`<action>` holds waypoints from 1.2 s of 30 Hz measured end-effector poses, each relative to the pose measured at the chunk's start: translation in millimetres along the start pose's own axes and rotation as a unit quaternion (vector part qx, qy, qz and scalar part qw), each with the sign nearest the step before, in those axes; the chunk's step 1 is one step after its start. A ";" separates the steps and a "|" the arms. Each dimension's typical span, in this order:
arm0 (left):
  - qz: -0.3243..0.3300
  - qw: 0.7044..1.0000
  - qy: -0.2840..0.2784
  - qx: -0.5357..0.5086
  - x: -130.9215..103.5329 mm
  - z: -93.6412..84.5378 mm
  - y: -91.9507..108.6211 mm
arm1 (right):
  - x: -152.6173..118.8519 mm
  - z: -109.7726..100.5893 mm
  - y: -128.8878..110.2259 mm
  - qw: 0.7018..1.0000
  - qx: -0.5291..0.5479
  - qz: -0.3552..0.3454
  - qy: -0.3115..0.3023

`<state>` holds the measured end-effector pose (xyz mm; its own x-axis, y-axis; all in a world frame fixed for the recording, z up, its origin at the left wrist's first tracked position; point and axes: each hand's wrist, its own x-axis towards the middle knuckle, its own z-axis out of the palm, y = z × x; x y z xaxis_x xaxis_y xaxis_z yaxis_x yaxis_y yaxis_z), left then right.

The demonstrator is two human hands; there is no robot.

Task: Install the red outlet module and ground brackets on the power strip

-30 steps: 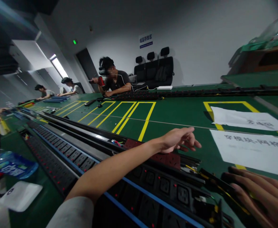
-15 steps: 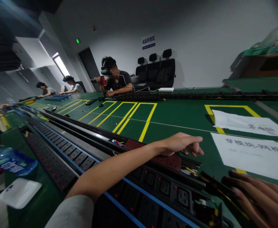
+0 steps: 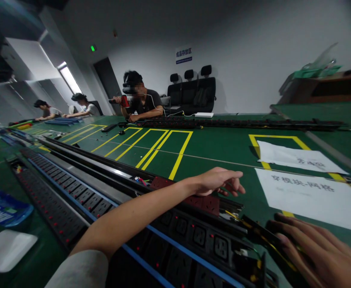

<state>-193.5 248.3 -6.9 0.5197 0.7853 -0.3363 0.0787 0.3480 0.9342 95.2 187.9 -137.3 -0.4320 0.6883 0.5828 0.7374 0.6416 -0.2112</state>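
My left hand (image 3: 216, 181) hovers over or rests on a black power strip with dark red sockets (image 3: 207, 204); I cannot tell whether it touches. Its index finger is stretched out, the others loosely bent and apart, with nothing seen in them. My right hand (image 3: 316, 244) lies at the lower right with long, straight fingers, beside a narrow black end piece (image 3: 261, 230) along which a yellow wire runs. Nearer to me is a black socket strip (image 3: 199, 236) with red lights and blue edging, its end showing loose wires. My left forearm crosses above these strips.
White printed sheets (image 3: 310, 196) lie on the green table (image 3: 211, 150) past my hands. More socket strips (image 3: 52, 204), a blue-labelled bottle (image 3: 6, 208) and a white case (image 3: 9, 248) are at left. Across the table a person (image 3: 142, 98) holds a red power tool (image 3: 124, 101).
The view has turned slightly to the right, so the whole scene sits further left. Both hands keep about the same place over the strips.
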 end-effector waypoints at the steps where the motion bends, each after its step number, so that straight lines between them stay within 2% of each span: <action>1: -0.001 1.000 0.000 0.001 0.4 -0.3 -0.2 | -0.3 -1.5 0.1 0.999 -0.021 -0.025 -0.019; 3: 0.002 1.000 -0.002 0.003 1.1 -0.9 -0.8 | -0.2 -3.8 0.3 0.995 -0.058 -0.071 -0.041; 8: 0.011 1.000 -0.002 0.012 1.3 -1.7 -1.3 | 8.2 -9.1 -7.4 0.993 -0.064 -0.097 -0.009; 14: 0.032 0.999 -0.005 0.029 -1.3 -0.5 0.2 | 24.1 -24.2 -31.3 0.998 -0.018 -0.052 -0.004; 19: 0.066 0.997 -0.004 0.042 -1.0 -2.0 0.3 | 32.2 -37.1 -46.5 0.998 0.005 0.016 -0.064; 23: 0.057 0.998 -0.007 0.035 -0.7 -3.1 1.2 | 35.0 -41.2 -50.9 0.996 0.003 0.036 -0.079; 36: 0.056 0.998 0.003 0.032 -1.7 0.4 5.3 | 36.4 -44.1 -53.4 0.996 0.019 0.045 -0.071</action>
<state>-193.7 248.6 -1.3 0.5230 0.8205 -0.2305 0.0758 0.2246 0.9715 62.9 163.7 -70.2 -0.4355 0.7831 0.4440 0.7581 0.5850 -0.2882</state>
